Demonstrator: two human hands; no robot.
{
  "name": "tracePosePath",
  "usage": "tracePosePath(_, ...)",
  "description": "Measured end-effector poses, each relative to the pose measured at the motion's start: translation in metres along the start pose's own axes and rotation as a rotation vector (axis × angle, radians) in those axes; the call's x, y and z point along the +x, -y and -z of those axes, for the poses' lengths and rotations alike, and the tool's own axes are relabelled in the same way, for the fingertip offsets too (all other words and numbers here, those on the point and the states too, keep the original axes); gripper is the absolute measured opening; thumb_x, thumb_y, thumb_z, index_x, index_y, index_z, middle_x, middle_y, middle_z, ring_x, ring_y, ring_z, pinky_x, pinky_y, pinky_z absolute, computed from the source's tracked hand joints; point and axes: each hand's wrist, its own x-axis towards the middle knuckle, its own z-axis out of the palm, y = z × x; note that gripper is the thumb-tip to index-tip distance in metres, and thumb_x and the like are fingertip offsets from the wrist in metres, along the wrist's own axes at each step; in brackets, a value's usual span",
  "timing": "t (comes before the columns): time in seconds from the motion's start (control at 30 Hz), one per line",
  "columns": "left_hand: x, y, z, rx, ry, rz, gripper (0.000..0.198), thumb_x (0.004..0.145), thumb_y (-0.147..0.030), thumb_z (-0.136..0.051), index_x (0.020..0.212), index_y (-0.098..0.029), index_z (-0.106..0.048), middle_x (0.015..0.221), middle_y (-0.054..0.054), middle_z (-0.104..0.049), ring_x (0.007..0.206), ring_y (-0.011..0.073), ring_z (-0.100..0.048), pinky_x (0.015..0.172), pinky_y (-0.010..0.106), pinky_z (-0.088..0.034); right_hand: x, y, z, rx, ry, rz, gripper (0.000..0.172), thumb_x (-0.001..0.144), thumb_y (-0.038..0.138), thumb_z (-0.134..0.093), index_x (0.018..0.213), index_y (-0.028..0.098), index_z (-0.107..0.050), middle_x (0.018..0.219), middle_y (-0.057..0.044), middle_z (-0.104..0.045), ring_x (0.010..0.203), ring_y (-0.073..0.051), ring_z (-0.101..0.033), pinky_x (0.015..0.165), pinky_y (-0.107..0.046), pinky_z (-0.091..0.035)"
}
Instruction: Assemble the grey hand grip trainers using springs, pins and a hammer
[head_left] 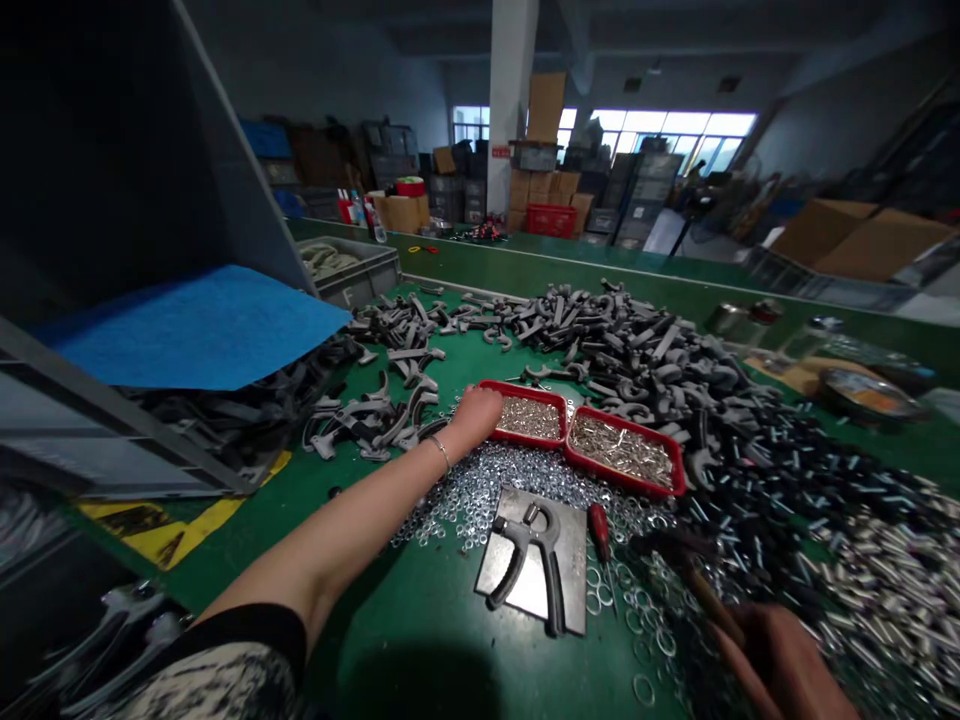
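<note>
While curled over the near rim of the left red tray (556,400), left hand (474,412) fingers hidden, grip impossible to tell. Right hand (784,665) clenched on a wooden handle (712,600), blurred, low right. Between them: washers (480,490), steel plate (536,570) bearing a grey assembled tool (536,555), red screwdriver (600,530). Beyond: second red tray (675,470), heaped grey parts (637,345).

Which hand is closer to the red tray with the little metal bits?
The left hand. It rests against the near left corner of the red tray. The right hand is far off at the bottom right, holding a wooden handle.
</note>
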Motion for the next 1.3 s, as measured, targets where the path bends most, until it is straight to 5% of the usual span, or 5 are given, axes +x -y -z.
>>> tracePosePath(0.37, 0.001, 0.010, 0.005, -0.191, -0.075, -0.007, 0.016, 0.096, -0.017, -0.050, 0.096, -0.013, -0.066, 0.102, 0.013, -0.071, 0.102, 0.0243, -0.065, 0.094, 0.035, -0.044, 0.044, 0.135, -0.006, 0.281, 0.378, -0.006, 0.031, 0.098, 0.046, -0.037, 0.101, 0.024, -0.059, 0.088, -0.008, -0.075, 0.073, -0.023, -0.070, 0.066, -0.030, -0.053)
tracePosePath(0.67, -0.002, 0.022, 0.012, -0.488, -0.192, -0.001, 0.013, 0.095, -0.018, -0.054, 0.096, -0.016, -0.067, 0.101, 0.009, -0.071, 0.097, 0.0203, -0.065, 0.089, 0.030, -0.048, 0.059, 0.132, -0.027, 0.263, 0.463, -0.033, 0.034, 0.096, 0.050, -0.039, 0.095, 0.024, -0.060, 0.080, -0.008, -0.073, 0.069, -0.027, -0.068, 0.064, -0.036, -0.049)
tracePosePath(0.87, -0.077, -0.021, 0.023, -0.769, -0.156, -0.204, 0.015, 0.092, -0.012, -0.056, 0.096, -0.018, -0.069, 0.099, 0.003, -0.069, 0.097, 0.0148, -0.064, 0.089, 0.026, -0.048, 0.050, 0.113, -0.027, 0.691, 0.357, -0.258, 0.038, 0.091, 0.056, -0.051, 0.103, 0.024, -0.069, 0.092, -0.004, -0.073, 0.086, -0.025, -0.067, 0.076, -0.032, -0.053)
tracePosePath(1.07, -0.123, -0.059, 0.002, -1.090, 0.148, -0.097, 0.009, 0.084, -0.014, -0.064, 0.091, -0.018, -0.068, 0.083, 0.000, -0.070, 0.078, 0.0151, -0.065, 0.071, 0.024, -0.048, 0.029, 0.112, -0.045, 1.116, 0.126, -0.716, 0.046, 0.074, 0.060, -0.072, 0.103, 0.026, -0.064, 0.064, 0.004, -0.059, 0.049, -0.012, -0.053, 0.039, -0.019, -0.042)
tracePosePath(1.3, -0.104, -0.062, -0.006, -0.812, 0.106, -0.159, 0.011, 0.090, -0.017, -0.056, 0.087, -0.019, -0.066, 0.092, 0.004, -0.068, 0.092, 0.0200, -0.062, 0.084, 0.030, -0.045, 0.029, 0.134, -0.047, 1.321, 0.167, -0.769, 0.051, 0.072, 0.061, -0.075, 0.105, 0.028, -0.056, 0.049, 0.012, -0.041, 0.032, -0.004, -0.027, 0.027, -0.013, -0.021)
